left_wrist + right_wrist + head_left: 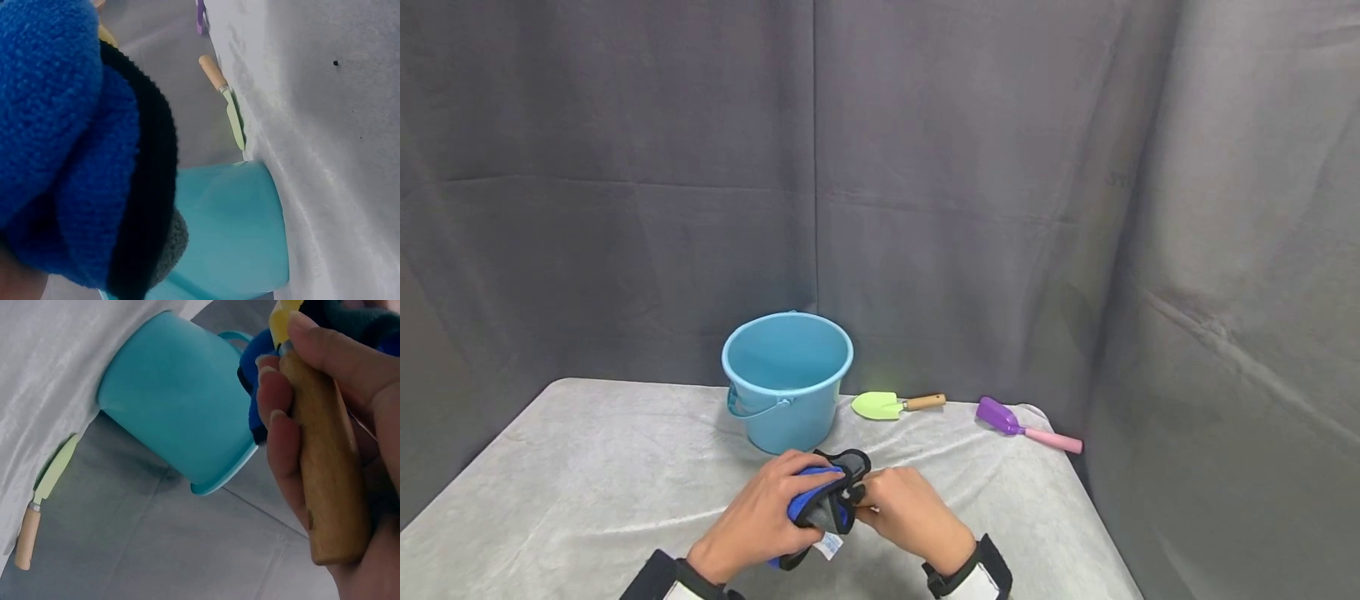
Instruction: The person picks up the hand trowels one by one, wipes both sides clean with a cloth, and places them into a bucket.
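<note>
My left hand (767, 508) grips a bunched blue terry cloth item (808, 492) with black edging, a grey inner side and a white label (829, 546). Up close in the left wrist view, the fuzzy blue cloth (56, 125) covers much of the hand. My right hand (913, 508) is right beside the cloth. Its fingers curl round the wooden handle (328, 462) of a tool whose yellow part (281, 325) meets the cloth; most of that yellow part is hidden, so its kind cannot be told.
Behind the hands stands a light blue bucket (793, 425), its handle hanging down. A lime-green trowel (880, 406) with a wooden grip lies right of it. Farther right lies a purple scoop (1000, 417) with a pink handle. Grey curtains (962, 208) enclose the white cloth-covered table (587, 475).
</note>
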A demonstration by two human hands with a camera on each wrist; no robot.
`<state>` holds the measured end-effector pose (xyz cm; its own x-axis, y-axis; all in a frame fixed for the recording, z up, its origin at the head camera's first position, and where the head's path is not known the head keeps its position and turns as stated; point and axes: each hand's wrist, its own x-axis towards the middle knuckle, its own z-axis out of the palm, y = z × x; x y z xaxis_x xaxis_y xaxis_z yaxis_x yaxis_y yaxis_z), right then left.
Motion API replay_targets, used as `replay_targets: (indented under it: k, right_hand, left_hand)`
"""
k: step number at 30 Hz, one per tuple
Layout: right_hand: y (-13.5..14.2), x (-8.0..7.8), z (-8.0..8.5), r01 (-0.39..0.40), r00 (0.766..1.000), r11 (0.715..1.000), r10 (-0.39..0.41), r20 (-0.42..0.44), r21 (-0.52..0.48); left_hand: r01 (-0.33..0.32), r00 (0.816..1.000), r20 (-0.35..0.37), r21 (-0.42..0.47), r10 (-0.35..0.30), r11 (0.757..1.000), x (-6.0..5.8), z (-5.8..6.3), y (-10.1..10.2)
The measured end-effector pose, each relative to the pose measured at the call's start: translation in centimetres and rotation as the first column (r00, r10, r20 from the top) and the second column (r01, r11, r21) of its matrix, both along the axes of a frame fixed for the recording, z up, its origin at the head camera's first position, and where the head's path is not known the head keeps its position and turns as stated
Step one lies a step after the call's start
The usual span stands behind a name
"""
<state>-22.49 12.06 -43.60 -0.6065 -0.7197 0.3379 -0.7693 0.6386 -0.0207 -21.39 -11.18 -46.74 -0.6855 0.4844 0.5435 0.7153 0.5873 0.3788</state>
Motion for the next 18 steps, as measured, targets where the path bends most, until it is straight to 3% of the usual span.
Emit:
replay_targets:
  k: [4,8,13,18]
  right_hand:
    - [0.05,-0.43,0.51,0.008,0.996,1.0,-0.006,0.091,-0.023]
    - [0.01,-0.71,0.35,-0.018,0.992,0.998,0.024,0.127,-0.052]
    - [0.11,-0.49,0.18,-0.037,0.991,0.997,0.046,0.125,-0.073]
    - [0.41,0.12,0.74,-0.05,0.998,0.998,0.051,0.041,-0.039]
  left_hand:
    - [-0.009,1.0,-0.02,-0.006,0.009,1.0,-0.03,0.11,-0.05]
    - [-0.012,1.0,-0.002,-0.021,0.012,1.0,0.07,0.26,-0.28]
    - [-0.006,0.999,0.035,-0.036,0.007,0.999,0.31,0.4,-0.56]
    - [-0.001,0.999,0.04,-0.023,0.002,1.0,0.73,0.59,-0.5]
